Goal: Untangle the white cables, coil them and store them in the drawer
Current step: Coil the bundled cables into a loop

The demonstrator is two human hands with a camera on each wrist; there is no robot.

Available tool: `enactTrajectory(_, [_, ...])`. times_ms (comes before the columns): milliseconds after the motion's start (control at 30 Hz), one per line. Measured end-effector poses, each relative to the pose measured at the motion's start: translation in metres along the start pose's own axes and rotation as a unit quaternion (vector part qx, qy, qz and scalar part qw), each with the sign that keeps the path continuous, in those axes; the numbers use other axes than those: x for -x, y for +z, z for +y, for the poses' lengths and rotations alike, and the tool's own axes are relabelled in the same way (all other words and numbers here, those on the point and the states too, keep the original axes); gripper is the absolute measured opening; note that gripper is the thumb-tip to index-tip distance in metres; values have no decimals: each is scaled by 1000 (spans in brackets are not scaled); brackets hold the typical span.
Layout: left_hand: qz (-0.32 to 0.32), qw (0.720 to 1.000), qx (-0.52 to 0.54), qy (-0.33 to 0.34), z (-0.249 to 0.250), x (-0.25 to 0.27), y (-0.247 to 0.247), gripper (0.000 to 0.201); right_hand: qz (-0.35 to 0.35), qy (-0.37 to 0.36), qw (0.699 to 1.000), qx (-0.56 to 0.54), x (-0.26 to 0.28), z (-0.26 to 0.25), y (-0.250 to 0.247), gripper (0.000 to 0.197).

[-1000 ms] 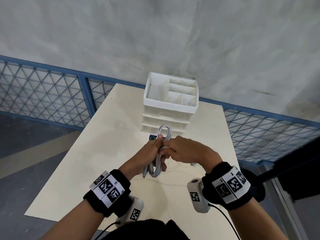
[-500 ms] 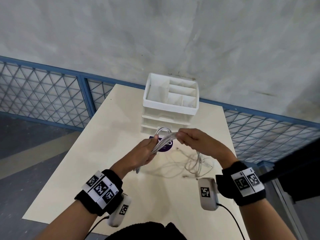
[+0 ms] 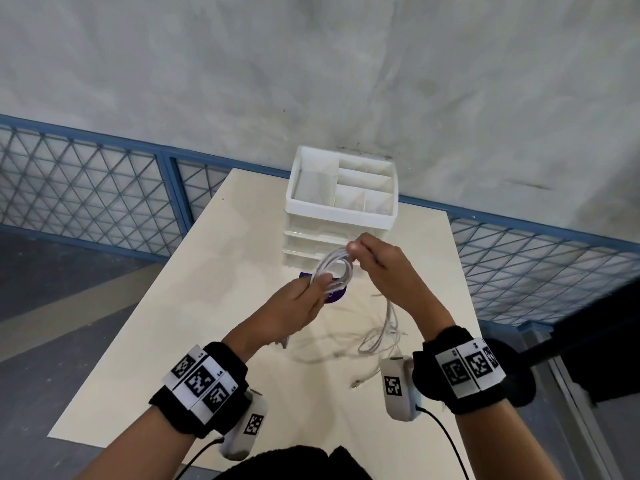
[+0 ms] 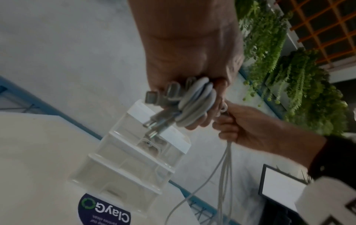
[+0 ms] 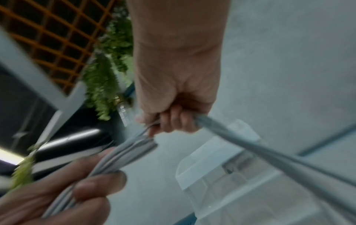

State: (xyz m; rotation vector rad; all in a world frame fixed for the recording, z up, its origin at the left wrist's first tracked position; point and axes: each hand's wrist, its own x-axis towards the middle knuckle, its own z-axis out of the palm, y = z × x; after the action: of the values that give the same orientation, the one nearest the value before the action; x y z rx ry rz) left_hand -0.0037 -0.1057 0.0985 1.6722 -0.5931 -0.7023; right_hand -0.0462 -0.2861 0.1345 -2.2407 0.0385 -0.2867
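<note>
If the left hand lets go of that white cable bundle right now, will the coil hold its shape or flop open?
It would probably spring open: the white cable bundle keeps its loops only where the left hand and right hand pinch it. It looks floppy, since the loose cable tails hang slack onto the table. Probably light, held by fingertips alone.

A table (image 3: 145, 341) extends away from the person, with a drawer unit (image 3: 341, 216) standing at its far end and a fence (image 3: 86, 188) behind it. Just before the unit, above the table, the left hand (image 3: 294, 306) and right hand (image 3: 384, 268) hold a cable coil (image 3: 332, 268) between them, left hand nearer. Loose cables (image 3: 377, 334) lie on the table below the right hand, with a round sticker (image 3: 334, 296) under the coil.
</note>
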Motion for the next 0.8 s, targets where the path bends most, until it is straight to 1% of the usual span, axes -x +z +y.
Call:
enactTrajectory(67, [34, 999, 34, 18, 3, -1, -4, 50, 3, 26, 995, -97, 7, 9, 3, 33])
enactTrajectory(100, [47, 998, 42, 22, 5, -2, -6, 49, 15, 27, 993, -116, 12, 13, 9, 36])
enactTrajectory(200, [75, 996, 15, 50, 8, -3, -2, 52, 62, 39, 991, -114, 24, 12, 41, 39])
enactTrajectory(267, [82, 994, 18, 68, 6, -4, 6, 46, 78, 61, 989, -108, 27, 1, 57, 39])
enactTrajectory(367, [82, 992, 47, 86, 5, -5, 9, 33, 53, 79, 989, -114, 27, -13, 62, 42])
enactTrajectory(467, [82, 990, 31, 107, 6, -6, 8, 33, 18, 106, 986, -127, 25, -18, 55, 42])
enactTrajectory(567, [80, 991, 39, 105, 8, -5, 10, 31, -2, 132, 976, -172, 20, -14, 52, 35])
enactTrajectory(667, [91, 988, 52, 109, 3, -8, 11, 27, -7, 132, 981, -143, 14, -8, 53, 35])
enactTrajectory(733, [82, 990, 59, 102, 2, -9, 11, 31, -35, 120, 984, -128, 10, -8, 51, 39])
enactTrajectory(800, [65, 993, 56, 86, 1, -11, 7, 42, -60, 106, 982, -143, 8, -8, 46, 40])
